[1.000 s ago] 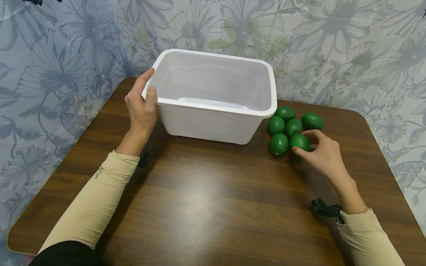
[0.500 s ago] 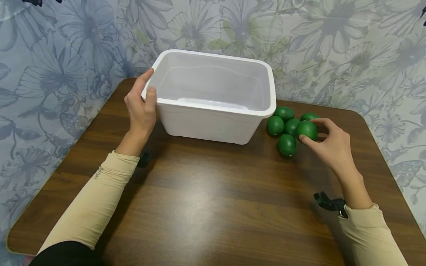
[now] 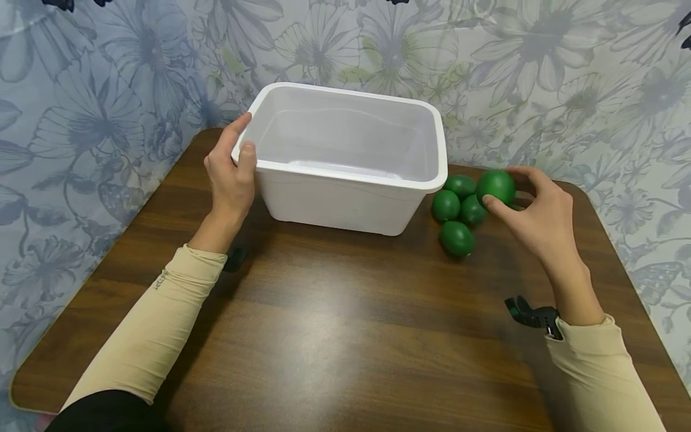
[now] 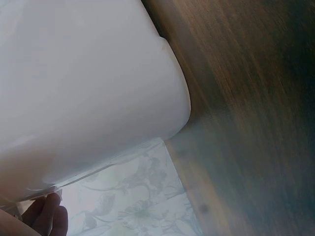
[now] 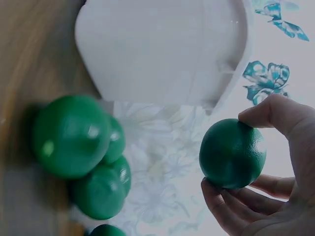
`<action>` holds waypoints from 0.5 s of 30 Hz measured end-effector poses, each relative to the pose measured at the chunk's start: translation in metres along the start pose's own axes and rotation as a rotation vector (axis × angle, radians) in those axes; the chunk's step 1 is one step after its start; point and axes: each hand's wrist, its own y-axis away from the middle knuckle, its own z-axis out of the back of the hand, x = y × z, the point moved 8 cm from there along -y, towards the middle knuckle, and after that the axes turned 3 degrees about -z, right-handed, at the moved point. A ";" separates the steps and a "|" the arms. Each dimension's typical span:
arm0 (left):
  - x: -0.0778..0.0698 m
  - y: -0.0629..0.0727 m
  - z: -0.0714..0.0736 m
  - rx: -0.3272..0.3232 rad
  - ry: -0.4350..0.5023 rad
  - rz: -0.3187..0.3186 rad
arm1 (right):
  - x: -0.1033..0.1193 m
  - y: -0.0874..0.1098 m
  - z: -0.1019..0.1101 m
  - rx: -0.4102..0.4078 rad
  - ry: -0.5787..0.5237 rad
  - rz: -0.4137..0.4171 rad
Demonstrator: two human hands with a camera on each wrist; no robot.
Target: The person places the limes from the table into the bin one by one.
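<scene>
My left hand [image 3: 231,171] grips the left end of a white plastic tub [image 3: 329,198], thumb over the rim and fingers along the outside. In the left wrist view, fingertips [image 4: 48,216] show under the rim. To the right of the tub, my right hand [image 3: 542,213] pinches a round, glossy green lime [image 5: 233,153] between thumb and fingers. It is raised off the table in the right wrist view. Several more limes [image 3: 445,206] cluster by the tub's right end, with one lime [image 3: 457,239] at the near side. The held one hides part of the group behind it.
The tub stands upright on a brown wooden table [image 3: 335,312], its inside bare. A wall with floral covering [image 3: 513,78] rises right behind the table's far edge. Dark wrist mounts [image 3: 531,315] jut below the forearms.
My right hand has lifted a lime from the cluster's near right side and moved it up and away. The near lime beside it rolled slightly. The left hand and tub stayed put.
</scene>
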 end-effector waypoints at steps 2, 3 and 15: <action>0.000 0.000 0.000 0.002 -0.005 0.003 | 0.006 -0.002 0.001 -0.004 -0.015 0.011; 0.000 0.000 0.000 0.002 -0.006 0.005 | 0.009 -0.004 0.001 -0.004 -0.026 0.018; -0.008 0.001 0.001 -0.002 0.001 0.005 | 0.034 -0.013 0.001 -0.013 -0.109 0.073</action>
